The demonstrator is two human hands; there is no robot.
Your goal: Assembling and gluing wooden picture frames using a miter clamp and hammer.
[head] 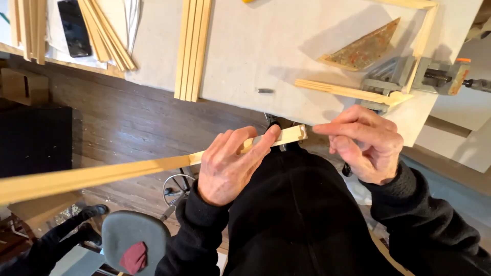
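A pale workbench top (pixel 286 46) fills the upper part of the view, with dark wood flooring (pixel 128 122) below its edge and a grey stool seat (pixel 135 237) at about seven o'clock. The left hand (pixel 230 163) sits near the centre, fingers curled closed around a long strip of light wood moulding (pixel 102 174) close to its right end; the strip runs from that grip down towards nine o'clock and out of frame. At about three o'clock from it, the right hand (pixel 365 145) is loosely curled, its index finger and thumb stretched towards the cut end of the strip, just beside it; whether they touch it cannot be told. On the bench at one o'clock, a metal corner clamp (pixel 404 76) holds two moulding pieces (pixel 348 92) at a right angle, with a triangular wooden offcut (pixel 365 48) just above. A bundle of moulding strips (pixel 193 48) lies at twelve o'clock, more loose strips (pixel 107 33) and a dark phone (pixel 74 28) at eleven o'clock, and a small dark screw bit (pixel 265 91) near the bench edge.
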